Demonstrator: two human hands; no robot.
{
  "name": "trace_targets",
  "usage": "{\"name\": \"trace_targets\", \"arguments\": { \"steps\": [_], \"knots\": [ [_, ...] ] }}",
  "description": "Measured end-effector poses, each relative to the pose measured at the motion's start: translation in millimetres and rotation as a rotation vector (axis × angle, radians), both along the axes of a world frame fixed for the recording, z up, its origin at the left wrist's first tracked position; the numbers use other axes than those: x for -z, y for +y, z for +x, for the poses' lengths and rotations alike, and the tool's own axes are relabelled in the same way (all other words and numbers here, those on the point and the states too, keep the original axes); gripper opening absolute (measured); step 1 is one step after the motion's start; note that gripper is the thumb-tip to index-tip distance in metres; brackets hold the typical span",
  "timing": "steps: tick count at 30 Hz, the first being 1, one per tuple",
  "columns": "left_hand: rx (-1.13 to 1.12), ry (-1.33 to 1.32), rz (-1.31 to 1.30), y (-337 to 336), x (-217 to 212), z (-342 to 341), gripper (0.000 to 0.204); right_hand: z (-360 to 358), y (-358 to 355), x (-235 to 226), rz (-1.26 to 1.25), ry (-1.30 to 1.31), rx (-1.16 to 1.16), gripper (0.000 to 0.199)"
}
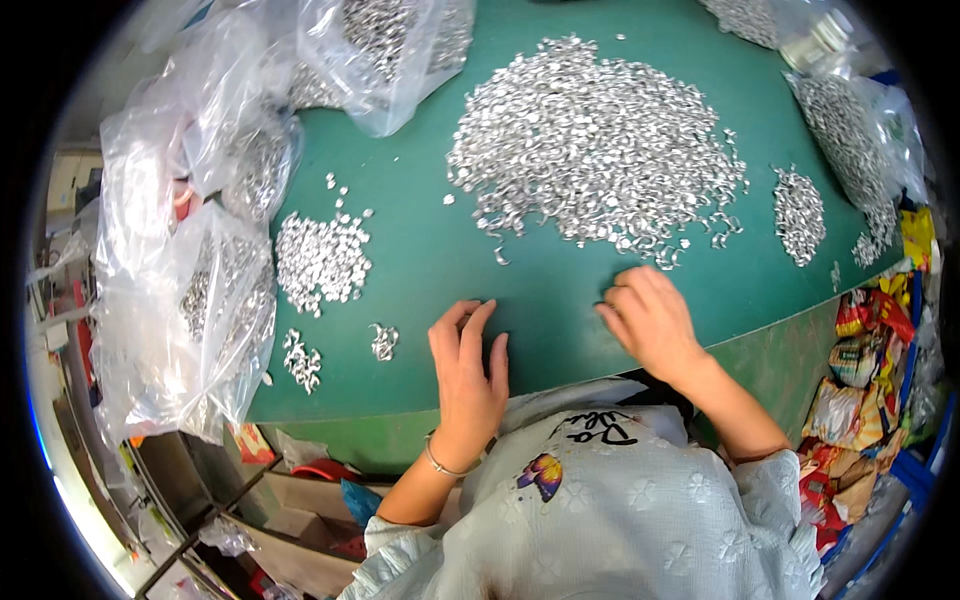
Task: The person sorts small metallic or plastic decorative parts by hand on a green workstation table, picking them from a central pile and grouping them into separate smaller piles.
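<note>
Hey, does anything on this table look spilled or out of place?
Mostly tidy, but one stray piece lies alone left of the big pile. Loose bits sit by the right-hand bag's lower end, near the table's edge, perhaps spilled. Nothing looks clearly damaged.

Fisheye view from the head — down over the green tabletop, near — rim perhaps warped.

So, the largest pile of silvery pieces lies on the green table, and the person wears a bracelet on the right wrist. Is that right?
Not quite: the head view shows the bracelet on the left wrist. The largest pile of silvery pieces does lie on the green table.
</note>
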State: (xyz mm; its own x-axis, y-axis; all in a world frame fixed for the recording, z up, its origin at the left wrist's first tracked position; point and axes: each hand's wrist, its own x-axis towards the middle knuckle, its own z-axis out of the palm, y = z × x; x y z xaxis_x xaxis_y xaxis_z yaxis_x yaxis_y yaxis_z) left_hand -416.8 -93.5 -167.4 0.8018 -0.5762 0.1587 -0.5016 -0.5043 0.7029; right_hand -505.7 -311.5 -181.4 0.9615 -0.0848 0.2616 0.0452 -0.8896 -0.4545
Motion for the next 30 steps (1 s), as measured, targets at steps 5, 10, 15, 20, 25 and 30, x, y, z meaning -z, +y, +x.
{"name": "trace_targets", "arguments": {
  "steps": [5,10,15,20,25,30],
  "knots": [
    [0.149,-0.021,0.077,-20.4,-10.3,7.8,0.044,-45.4,-72.6,-2.7,-0.170,-0.076,0.299,0.022],
    [0.517,-0.225,0.119,-84.5,-14.9,16.1,0.049,-61.3,-123.7,-4.8,-0.336,-0.099,0.546,0.019],
    [0.808,-0.514,0.151,-156.9,-2.0,10.4,0.045,-50.4,-136.3,-13.3,-0.374,-0.160,0.627,0.018],
    [0.771,-0.492,0.174,-155.1,12.8,19.1,0.044,-30.5,-77.6,-11.9,-0.171,0.027,0.506,0.050],
    [0.630,-0.374,0.190,-123.1,2.8,27.9,0.041,-31.0,-35.1,-13.7,0.118,0.072,0.354,0.044],
    [0.576,-0.267,0.094,-115.6,-2.2,21.8,0.042,-39.8,-69.1,-14.3,0.104,-0.169,0.570,0.028]
  ]
}}
